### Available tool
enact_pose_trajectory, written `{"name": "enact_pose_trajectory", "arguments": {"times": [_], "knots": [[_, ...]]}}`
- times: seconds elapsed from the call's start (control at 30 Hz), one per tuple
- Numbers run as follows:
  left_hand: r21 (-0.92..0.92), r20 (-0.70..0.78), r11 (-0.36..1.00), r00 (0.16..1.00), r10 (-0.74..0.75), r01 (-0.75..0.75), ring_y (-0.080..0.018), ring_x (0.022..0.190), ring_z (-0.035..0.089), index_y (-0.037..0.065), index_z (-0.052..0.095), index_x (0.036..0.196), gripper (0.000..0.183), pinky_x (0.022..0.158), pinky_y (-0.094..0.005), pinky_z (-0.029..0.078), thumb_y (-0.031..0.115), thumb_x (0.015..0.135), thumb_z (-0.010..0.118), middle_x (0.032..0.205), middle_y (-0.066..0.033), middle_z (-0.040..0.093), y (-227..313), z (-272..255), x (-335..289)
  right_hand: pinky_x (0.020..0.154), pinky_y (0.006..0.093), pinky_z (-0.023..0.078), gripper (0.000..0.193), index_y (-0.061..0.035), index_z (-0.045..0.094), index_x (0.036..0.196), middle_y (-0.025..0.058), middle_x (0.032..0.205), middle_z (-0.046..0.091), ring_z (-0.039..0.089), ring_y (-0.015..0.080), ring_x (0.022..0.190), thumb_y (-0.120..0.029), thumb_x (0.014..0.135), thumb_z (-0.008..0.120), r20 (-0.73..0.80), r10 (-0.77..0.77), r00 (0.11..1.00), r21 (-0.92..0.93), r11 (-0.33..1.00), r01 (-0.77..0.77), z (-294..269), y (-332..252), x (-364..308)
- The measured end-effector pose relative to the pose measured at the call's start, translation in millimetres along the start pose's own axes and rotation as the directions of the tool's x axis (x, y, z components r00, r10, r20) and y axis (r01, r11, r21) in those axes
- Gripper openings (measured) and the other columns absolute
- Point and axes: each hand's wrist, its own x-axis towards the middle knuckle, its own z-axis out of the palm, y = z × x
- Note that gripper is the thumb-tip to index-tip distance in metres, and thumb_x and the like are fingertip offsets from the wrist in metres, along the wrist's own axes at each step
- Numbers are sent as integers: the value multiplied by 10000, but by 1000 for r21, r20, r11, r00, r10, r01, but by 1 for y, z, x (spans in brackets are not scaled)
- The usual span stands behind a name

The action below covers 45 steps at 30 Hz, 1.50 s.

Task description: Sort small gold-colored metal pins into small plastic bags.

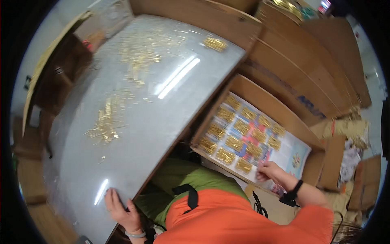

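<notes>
My left hand [123,209] rests on the near edge of the grey tabletop [162,118], its fingers apart and nothing in it. To the right, my right hand [271,171] is over the near side of an open cardboard box [260,87]. Its fingers are curled together; whatever they may hold is too small or hidden to make out. Beside that hand, several flat bundles of small gold-coloured metal pieces [243,166] lie in rows on printed paper [290,152] inside the box.
Loose gold pieces [106,122] are scattered on the table, with a wider spread [140,55] farther back. One gold heap [215,44] sits near the far right corner. Large cardboard cartons [296,73] stand behind the box. A yellowish sack [351,129] lies at the right.
</notes>
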Motion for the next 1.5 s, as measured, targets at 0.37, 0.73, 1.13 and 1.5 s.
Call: {"name": "enact_pose_trajectory", "arguments": {"times": [0.37, 0.73, 1.13, 1.5], "knots": [[-100, -64, 995, 998, -13, 7, -431, 1284, 535, -48, 612, 1282, 550, 1124, -526, 414, 245, 846, 775, 1350, -218, 587, 2, -8, 5, 944, 439, 538, 293, -7, 627, 1207, 193, 1204, 654, 636, 385, 1118, -54, 919, 662, 529, -845, -73, -485, -372, 791, 212, -253, -89], [-203, -117, 979, 992, -38, 13, -440, 1299, 509, -79, 581, 1300, 594, 1120, -528, 411, 246, 849, 789, 1379, -240, 541, 6, -15, 9, 1077, 438, 445, 459, 37, 547, 1331, 199, 1365, 570, 536, 350, 1294, -44, 880, 554, 843, -505, -184, -397, -817, 419, 364, -294, -67], [-209, -42, 977, 998, -41, 32, -430, 1365, 435, -113, 483, 1402, 686, 1174, -565, 320, 283, 906, 744, 1440, -267, 476, 14, -9, 21, 1230, 610, 178, 701, -61, 475, 1508, 149, 1585, 439, 369, 358, 1488, -531, 994, 547, 748, -654, -115, -476, -649, 593, 367, -232, -74], [-346, -91, 927, 978, -187, 146, -431, 1306, 483, -81, 486, 1410, 707, 1107, -489, 402, 203, 852, 814, 1406, -239, 506, 10, -10, 13, 1233, 589, 207, 630, -29, 484, 1490, 153, 1583, 437, 378, 330, 1485, -426, 1006, 562, 801, -573, -175, -372, -704, 604, 374, -222, -79]]}}
